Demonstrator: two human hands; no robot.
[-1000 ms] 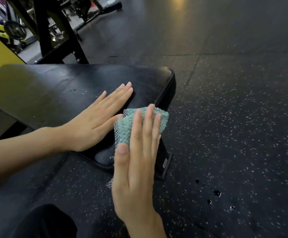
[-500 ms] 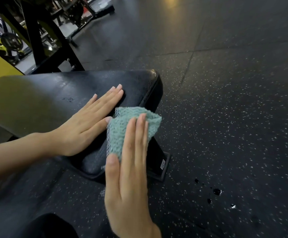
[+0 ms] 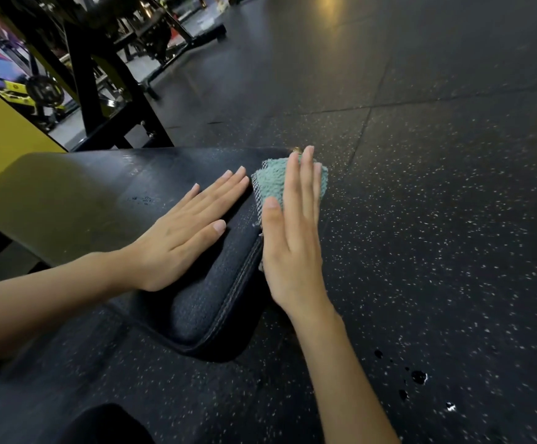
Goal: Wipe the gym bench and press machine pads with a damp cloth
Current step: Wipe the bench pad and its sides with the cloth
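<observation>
Slide the teal knitted cloth (image 3: 273, 184) evenly along the black stitched vinyl bench pad's (image 3: 196, 309) right edge under the right hand's (image 3: 292, 251) straight, joined fingers, with the flat, fingers-together left hand (image 3: 184, 238) steadying the top.

Cloth (image 3: 271, 182) mostly covered by right grip (image 3: 292, 261); contact with pad (image 3: 196, 312) edge beneath not visible. Pad's left end cut by frame edge. Background machines (image 3: 100, 75) dim, blurred, unreadable. Dark shape (image 3: 100, 426) at bottom edge cropped, unidentifiable.

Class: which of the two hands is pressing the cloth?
The right hand, fingers flat over the green cloth; the left hand rests on the bare bench pad.
</observation>
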